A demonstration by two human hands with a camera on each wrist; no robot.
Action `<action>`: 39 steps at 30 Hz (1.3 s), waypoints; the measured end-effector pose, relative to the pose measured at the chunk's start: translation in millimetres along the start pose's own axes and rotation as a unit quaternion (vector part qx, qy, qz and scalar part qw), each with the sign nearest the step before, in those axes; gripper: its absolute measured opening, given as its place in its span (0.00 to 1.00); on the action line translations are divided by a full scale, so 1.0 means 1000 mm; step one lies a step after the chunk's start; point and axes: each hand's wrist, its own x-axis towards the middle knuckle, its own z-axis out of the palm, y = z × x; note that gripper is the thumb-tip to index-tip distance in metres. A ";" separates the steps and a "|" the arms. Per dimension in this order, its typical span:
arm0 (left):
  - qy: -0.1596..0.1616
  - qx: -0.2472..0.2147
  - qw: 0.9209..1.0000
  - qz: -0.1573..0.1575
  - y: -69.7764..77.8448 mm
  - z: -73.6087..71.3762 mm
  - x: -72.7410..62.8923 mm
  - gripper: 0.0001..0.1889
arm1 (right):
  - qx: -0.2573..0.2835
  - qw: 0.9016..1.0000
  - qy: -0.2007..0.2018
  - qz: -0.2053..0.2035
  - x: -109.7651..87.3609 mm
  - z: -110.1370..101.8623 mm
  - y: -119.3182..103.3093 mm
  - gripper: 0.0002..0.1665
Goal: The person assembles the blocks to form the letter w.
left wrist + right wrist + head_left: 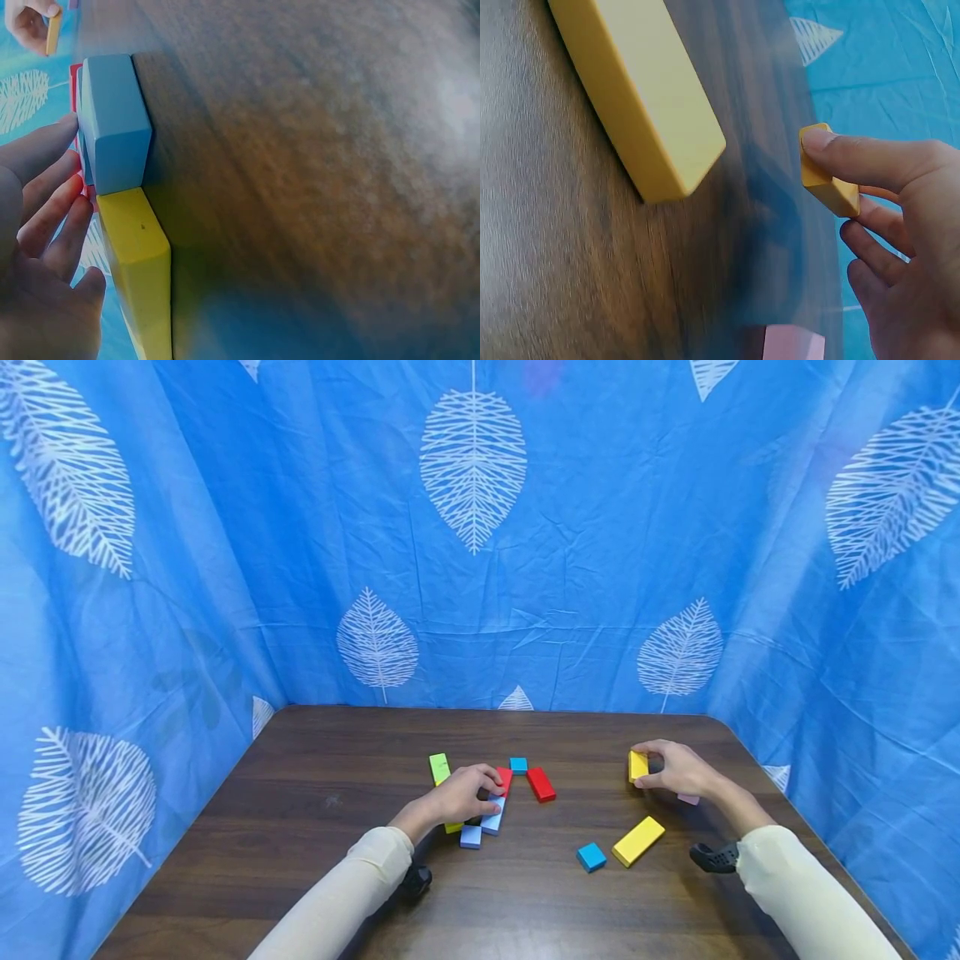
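My right hand (678,771) pinches a small yellow block (638,766) between thumb and fingers, at the right side of the table. In the right wrist view, the held block (831,180) appears above the wood with a shadow below. My left hand (461,793) reaches over a cluster of blocks, fingers loosely bent. Its fingertips are right at a red block (507,776) and a long light-blue block (492,817) lying end to end. Partly behind this hand are a green block (438,767) and a yellow block (453,828). A small light-blue block (470,837) lies just in front.
Near the left hand's cluster lie a small blue block (518,766) and a red block (541,784). Nearer the front right are another blue block (591,857) and a long yellow block (639,841). A pink block (687,798) sits partly under the right wrist. Blue curtain (555,568) surrounds the table.
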 end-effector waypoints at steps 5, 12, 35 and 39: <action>-0.001 0.003 1.000 0.002 0.000 0.000 0.000 0.16 | -0.001 1.000 -0.004 -0.012 0.003 0.003 -0.008 0.40; -0.003 0.007 1.000 -0.004 0.000 -0.001 0.001 0.16 | 0.012 0.999 -0.019 -0.029 0.005 0.011 -0.020 0.39; -0.002 0.006 1.000 0.003 -0.001 -0.001 0.001 0.16 | 0.030 0.982 -0.081 -0.166 0.002 0.043 -0.060 0.34; -0.001 0.009 1.000 0.004 -0.002 0.000 0.001 0.16 | 0.027 0.979 -0.091 -0.183 0.001 0.049 -0.066 0.34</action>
